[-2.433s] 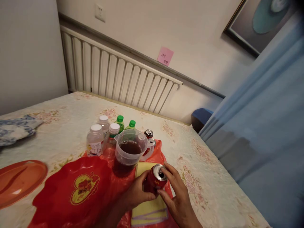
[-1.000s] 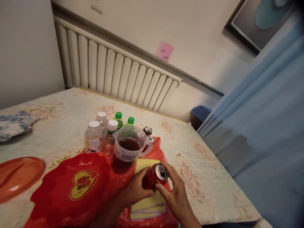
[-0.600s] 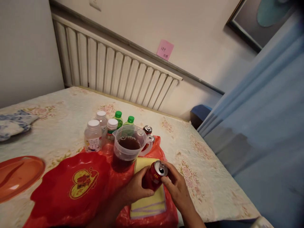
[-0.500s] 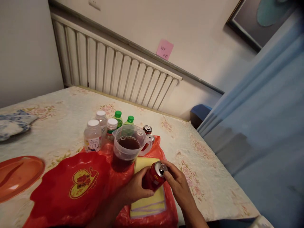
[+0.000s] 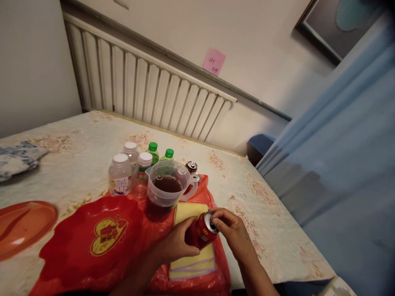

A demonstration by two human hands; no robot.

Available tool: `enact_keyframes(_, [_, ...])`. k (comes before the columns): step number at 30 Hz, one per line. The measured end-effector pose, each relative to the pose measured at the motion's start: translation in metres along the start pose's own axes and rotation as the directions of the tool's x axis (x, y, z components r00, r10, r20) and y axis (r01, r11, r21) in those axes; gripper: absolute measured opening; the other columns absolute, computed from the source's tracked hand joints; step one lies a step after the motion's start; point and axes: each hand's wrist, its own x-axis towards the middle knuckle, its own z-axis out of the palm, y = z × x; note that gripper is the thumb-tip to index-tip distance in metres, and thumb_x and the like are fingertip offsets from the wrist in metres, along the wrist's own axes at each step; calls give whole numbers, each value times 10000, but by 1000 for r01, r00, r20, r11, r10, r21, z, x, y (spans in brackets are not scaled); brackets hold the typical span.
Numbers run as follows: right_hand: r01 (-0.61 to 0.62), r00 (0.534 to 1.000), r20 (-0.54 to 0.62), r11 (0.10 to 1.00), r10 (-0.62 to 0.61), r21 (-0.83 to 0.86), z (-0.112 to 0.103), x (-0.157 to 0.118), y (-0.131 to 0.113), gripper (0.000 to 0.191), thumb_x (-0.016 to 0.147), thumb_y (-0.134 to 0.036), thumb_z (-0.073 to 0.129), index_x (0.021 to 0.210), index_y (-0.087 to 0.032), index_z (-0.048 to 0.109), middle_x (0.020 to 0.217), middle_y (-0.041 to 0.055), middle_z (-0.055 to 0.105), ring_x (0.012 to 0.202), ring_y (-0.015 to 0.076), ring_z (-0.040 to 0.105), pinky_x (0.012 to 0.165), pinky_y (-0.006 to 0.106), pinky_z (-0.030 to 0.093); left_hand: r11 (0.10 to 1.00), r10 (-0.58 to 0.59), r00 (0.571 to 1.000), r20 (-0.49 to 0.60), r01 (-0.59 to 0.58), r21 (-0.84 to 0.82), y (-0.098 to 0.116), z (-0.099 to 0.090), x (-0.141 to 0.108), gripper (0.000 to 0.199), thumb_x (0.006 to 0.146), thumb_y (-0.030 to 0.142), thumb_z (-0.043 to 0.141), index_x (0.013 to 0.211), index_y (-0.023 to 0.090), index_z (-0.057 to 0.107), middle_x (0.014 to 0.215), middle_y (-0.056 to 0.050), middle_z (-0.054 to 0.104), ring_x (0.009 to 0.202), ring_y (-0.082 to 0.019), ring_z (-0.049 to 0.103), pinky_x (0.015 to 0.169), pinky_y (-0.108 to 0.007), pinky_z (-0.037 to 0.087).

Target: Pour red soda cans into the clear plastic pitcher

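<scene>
A person's left hand (image 5: 177, 242) is gripping a red can (image 5: 199, 233) above a yellow cloth (image 5: 193, 267) while the right hand (image 5: 231, 230) is pinching its top rim.

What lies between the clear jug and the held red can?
The head view shows red plastic and a yellow cloth between the clear jug and the red can; the left hand, gripping the can, partly fills this stretch too.
</scene>
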Motion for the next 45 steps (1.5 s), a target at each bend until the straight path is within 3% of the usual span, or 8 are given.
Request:
enact_keyframes(4, [89, 996, 19, 983, -87, -162, -4, 2, -9, 75, 770, -231, 659, 702, -206, 680, 1043, 79, 698, 989, 251, 616, 854, 347, 436, 997, -3, 999, 35, 6, -78, -9, -2, 1, 813, 586, 92, 723, 1355, 232, 500, 1309, -43, 608, 1171, -289, 549, 1019, -408, 433])
enact_keyframes(8, [152, 987, -32, 970, -161, -189, 0, 1, -12, 106, 790, -222, 626, 685, -211, 641, 922, 52, 683, 890, 221, 617, 831, 339, 439, 957, 12, 998, 68, 8, -290, -17, -4, 3, 819, 601, 156, 789, 1365, 226, 502, 1332, -67, 598, 1210, -308, 530, 1016, -425, 424])
enact_keyframes(13, [152, 982, -98, 984, -161, -94, 1, 2, -9, 120, 791, -240, 622, 674, -211, 621, 882, 38, 660, 827, 199, 593, 751, 309, 443, 826, 51, 999, 1, -42, -562, -15, -3, 1, 708, 696, 339, 802, 1340, 199, 541, 1337, -109, 589, 1225, -316, 522, 1007, -421, 420])
enact_keyframes(19, [142, 982, -117, 988, -149, -65, -2, 3, -15, 137, 788, -271, 642, 667, -208, 626, 911, 44, 656, 830, 195, 589, 724, 297, 445, 659, -48, 997, 59, 76, -748, -13, 2, -3, 582, 793, 395, 754, 1312, 202, 575, 1337, -157, 581, 1155, -330, 584, 829, -438, 534])
enact_keyframes(23, [131, 987, -85, 988, -138, -78, -4, 0, -22, 122, 784, -261, 649, 676, -207, 632, 894, 43, 662, 817, 194, 596, 716, 295, 453, 647, -57, 998, 27, 58, -760, -13, 2, -3, 568, 787, 427, 762, 1270, 173, 606, 1245, -167, 632, 1046, -296, 632, 769, -394, 550])
enact_keyframes(29, [118, 989, -77, 990, -124, -75, -7, -1, -19, 136, 777, -254, 649, 653, -203, 631, 894, 43, 671, 800, 193, 598, 704, 295, 450, 716, -80, 996, -36, 33, -697, -13, -1, -2, 560, 752, 418, 786, 1222, 166, 613, 1238, -162, 615, 1041, -309, 630, 736, -365, 548])
enact_keyframes(39, [54, 997, -55, 998, -52, 39, -13, 0, -10, 167, 773, -268, 675, 634, -200, 614, 897, 45, 687, 825, 204, 599, 727, 304, 442, 797, -44, 999, -26, 20, -603, -19, -5, 0, 641, 697, 446, 812, 1226, 184, 563, 1168, -86, 632, 963, -210, 612, 754, -284, 462])
enact_keyframes(45, [14, 999, -46, 1000, -15, -10, -10, -5, -8, 171, 778, -299, 673, 658, -197, 605, 833, 43, 683, 721, 180, 568, 650, 285, 430, 879, -23, 986, 163, 97, -467, -17, -5, 0, 691, 662, 438, 836, 1235, 166, 563, 1166, -79, 633, 1030, -235, 579, 799, -292, 434])
